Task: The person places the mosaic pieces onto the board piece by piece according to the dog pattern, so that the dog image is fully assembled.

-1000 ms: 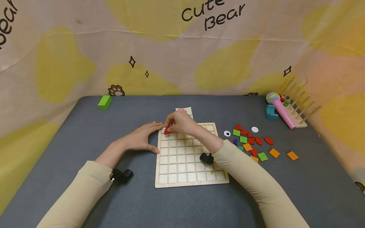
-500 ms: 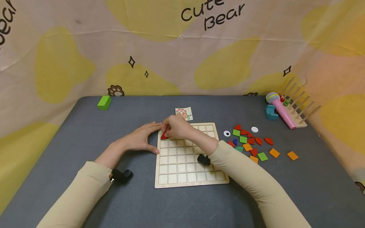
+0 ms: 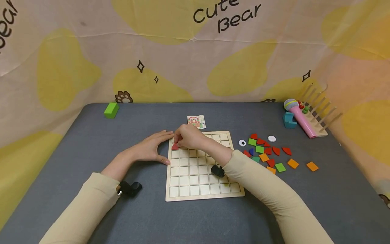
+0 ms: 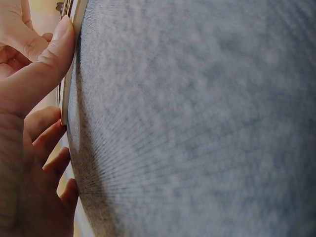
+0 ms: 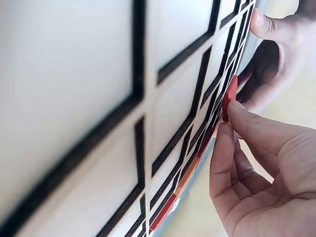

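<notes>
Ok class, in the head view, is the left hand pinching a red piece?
No, the right hand pinches a red piece, while the left hand rests at the gridded board's edge.

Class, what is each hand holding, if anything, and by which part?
The right hand pinches a red piece by one end; the left hand only touches the board.

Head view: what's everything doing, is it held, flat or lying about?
Board, flat
Red tile, pinched
Right hand, pinching it
Left hand, touching the board
Card, flat, picture up
Loose tiles, scattered
Microphone, lying down
Green block, untouched
Teal block, untouched
Peg rack, partly hidden
</notes>
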`<action>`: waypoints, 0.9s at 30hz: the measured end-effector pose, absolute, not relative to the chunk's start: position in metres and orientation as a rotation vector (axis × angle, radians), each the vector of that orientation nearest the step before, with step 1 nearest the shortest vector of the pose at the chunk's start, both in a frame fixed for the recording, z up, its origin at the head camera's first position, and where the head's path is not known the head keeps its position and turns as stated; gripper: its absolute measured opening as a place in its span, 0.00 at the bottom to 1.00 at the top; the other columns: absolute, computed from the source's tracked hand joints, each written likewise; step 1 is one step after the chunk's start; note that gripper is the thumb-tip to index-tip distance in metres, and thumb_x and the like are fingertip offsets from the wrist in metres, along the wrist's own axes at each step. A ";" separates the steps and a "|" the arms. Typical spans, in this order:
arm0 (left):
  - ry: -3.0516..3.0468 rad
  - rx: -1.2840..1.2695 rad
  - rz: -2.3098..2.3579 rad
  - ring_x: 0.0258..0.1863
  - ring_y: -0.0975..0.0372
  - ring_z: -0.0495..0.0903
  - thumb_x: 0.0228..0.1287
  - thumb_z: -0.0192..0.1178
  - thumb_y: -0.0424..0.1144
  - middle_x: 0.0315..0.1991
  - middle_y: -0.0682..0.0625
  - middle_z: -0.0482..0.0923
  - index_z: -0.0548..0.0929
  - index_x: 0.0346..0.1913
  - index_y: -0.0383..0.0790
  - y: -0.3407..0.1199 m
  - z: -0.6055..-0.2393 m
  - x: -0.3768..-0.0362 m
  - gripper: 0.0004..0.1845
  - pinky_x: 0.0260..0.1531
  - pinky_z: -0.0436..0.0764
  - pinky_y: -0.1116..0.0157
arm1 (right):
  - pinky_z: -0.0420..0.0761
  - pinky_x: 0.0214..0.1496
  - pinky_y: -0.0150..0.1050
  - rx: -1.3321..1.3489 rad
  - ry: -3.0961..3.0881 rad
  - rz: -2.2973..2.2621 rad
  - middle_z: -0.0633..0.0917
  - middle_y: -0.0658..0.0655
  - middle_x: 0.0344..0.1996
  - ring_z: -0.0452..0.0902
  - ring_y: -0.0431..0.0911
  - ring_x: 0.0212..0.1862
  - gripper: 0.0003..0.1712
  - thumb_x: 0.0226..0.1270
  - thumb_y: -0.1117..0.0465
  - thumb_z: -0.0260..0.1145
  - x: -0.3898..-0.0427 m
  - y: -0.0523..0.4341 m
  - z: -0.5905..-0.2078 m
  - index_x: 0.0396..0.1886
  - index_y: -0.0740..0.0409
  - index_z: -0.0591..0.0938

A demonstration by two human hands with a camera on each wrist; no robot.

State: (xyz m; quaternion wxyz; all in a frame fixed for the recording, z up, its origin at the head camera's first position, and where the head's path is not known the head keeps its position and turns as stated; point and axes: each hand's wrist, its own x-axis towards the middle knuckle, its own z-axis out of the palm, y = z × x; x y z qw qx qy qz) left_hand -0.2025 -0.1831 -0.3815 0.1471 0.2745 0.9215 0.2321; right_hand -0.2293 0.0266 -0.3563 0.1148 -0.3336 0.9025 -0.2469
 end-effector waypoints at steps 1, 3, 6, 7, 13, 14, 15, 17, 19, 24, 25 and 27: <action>2.651 0.791 0.669 0.80 0.43 0.49 0.45 0.77 0.57 0.78 0.42 0.57 0.59 0.77 0.40 -0.183 -0.381 -0.203 0.57 0.75 0.54 0.39 | 0.70 0.33 0.26 -0.980 2.645 -0.723 0.88 0.53 0.29 0.74 0.38 0.30 0.03 0.58 0.67 0.72 -0.229 0.027 -0.356 0.32 0.57 0.89; 2.650 0.789 0.669 0.80 0.43 0.48 0.45 0.77 0.57 0.78 0.42 0.56 0.59 0.77 0.41 -0.183 -0.381 -0.203 0.58 0.75 0.53 0.39 | 0.71 0.34 0.26 -0.983 2.646 -0.723 0.88 0.53 0.29 0.75 0.39 0.31 0.04 0.58 0.68 0.71 -0.229 0.026 -0.356 0.32 0.57 0.89; 2.652 0.785 0.668 0.80 0.43 0.48 0.45 0.77 0.57 0.78 0.42 0.56 0.59 0.77 0.41 -0.183 -0.381 -0.203 0.58 0.75 0.53 0.39 | 0.72 0.35 0.28 -0.993 2.652 -0.711 0.89 0.53 0.30 0.76 0.39 0.32 0.04 0.57 0.69 0.71 -0.229 0.025 -0.356 0.31 0.56 0.89; 2.653 0.784 0.668 0.80 0.44 0.48 0.45 0.77 0.57 0.78 0.43 0.56 0.59 0.77 0.41 -0.184 -0.381 -0.203 0.58 0.75 0.53 0.39 | 0.73 0.35 0.28 -0.996 2.655 -0.706 0.89 0.53 0.31 0.76 0.39 0.33 0.05 0.57 0.69 0.71 -0.229 0.025 -0.356 0.31 0.56 0.89; 2.653 0.770 0.668 0.80 0.44 0.48 0.45 0.77 0.58 0.78 0.43 0.56 0.59 0.77 0.41 -0.184 -0.382 -0.203 0.58 0.75 0.53 0.39 | 0.71 0.34 0.28 -1.006 2.662 -0.664 0.88 0.52 0.29 0.75 0.39 0.32 0.05 0.58 0.68 0.72 -0.228 0.024 -0.355 0.32 0.55 0.89; 2.653 0.767 0.666 0.80 0.44 0.48 0.45 0.77 0.58 0.78 0.43 0.56 0.59 0.77 0.41 -0.184 -0.382 -0.203 0.58 0.75 0.53 0.39 | 0.71 0.34 0.28 -1.007 2.662 -0.657 0.87 0.52 0.28 0.74 0.40 0.31 0.04 0.58 0.67 0.72 -0.228 0.024 -0.354 0.32 0.55 0.89; 2.653 0.764 0.664 0.80 0.44 0.48 0.45 0.77 0.58 0.78 0.43 0.56 0.59 0.77 0.41 -0.184 -0.383 -0.203 0.58 0.75 0.53 0.39 | 0.70 0.34 0.28 -1.006 2.664 -0.650 0.86 0.52 0.28 0.74 0.39 0.31 0.04 0.58 0.66 0.72 -0.229 0.025 -0.353 0.33 0.55 0.88; 2.654 0.762 0.661 0.80 0.44 0.48 0.45 0.76 0.58 0.78 0.43 0.56 0.59 0.77 0.41 -0.184 -0.383 -0.203 0.58 0.75 0.53 0.39 | 0.70 0.34 0.29 -0.993 2.665 -0.643 0.84 0.51 0.27 0.73 0.40 0.30 0.05 0.59 0.64 0.72 -0.230 0.027 -0.351 0.35 0.54 0.88; 2.653 0.762 0.662 0.80 0.44 0.48 0.45 0.77 0.58 0.78 0.43 0.56 0.59 0.77 0.42 -0.184 -0.383 -0.203 0.58 0.75 0.53 0.39 | 0.71 0.34 0.29 -0.981 2.660 -0.649 0.84 0.51 0.27 0.74 0.40 0.31 0.06 0.61 0.63 0.71 -0.231 0.030 -0.348 0.38 0.55 0.88; 2.648 0.773 0.672 0.80 0.44 0.48 0.45 0.77 0.58 0.79 0.44 0.56 0.59 0.77 0.42 -0.184 -0.383 -0.203 0.58 0.76 0.53 0.40 | 0.76 0.39 0.33 -0.988 2.673 -0.660 0.87 0.53 0.31 0.78 0.42 0.35 0.08 0.61 0.63 0.72 -0.240 0.047 -0.339 0.40 0.56 0.88; 2.647 0.772 0.672 0.80 0.44 0.48 0.45 0.76 0.58 0.79 0.44 0.56 0.59 0.77 0.42 -0.184 -0.383 -0.203 0.58 0.76 0.53 0.40 | 0.76 0.41 0.33 -0.978 2.676 -0.666 0.87 0.53 0.32 0.79 0.43 0.36 0.08 0.61 0.63 0.72 -0.242 0.053 -0.338 0.41 0.55 0.88; 2.646 0.769 0.667 0.80 0.44 0.48 0.45 0.76 0.58 0.79 0.44 0.56 0.59 0.77 0.42 -0.183 -0.383 -0.203 0.58 0.76 0.53 0.40 | 0.78 0.42 0.35 -0.936 2.670 -0.691 0.87 0.53 0.34 0.80 0.44 0.37 0.09 0.61 0.63 0.72 -0.245 0.065 -0.335 0.42 0.55 0.88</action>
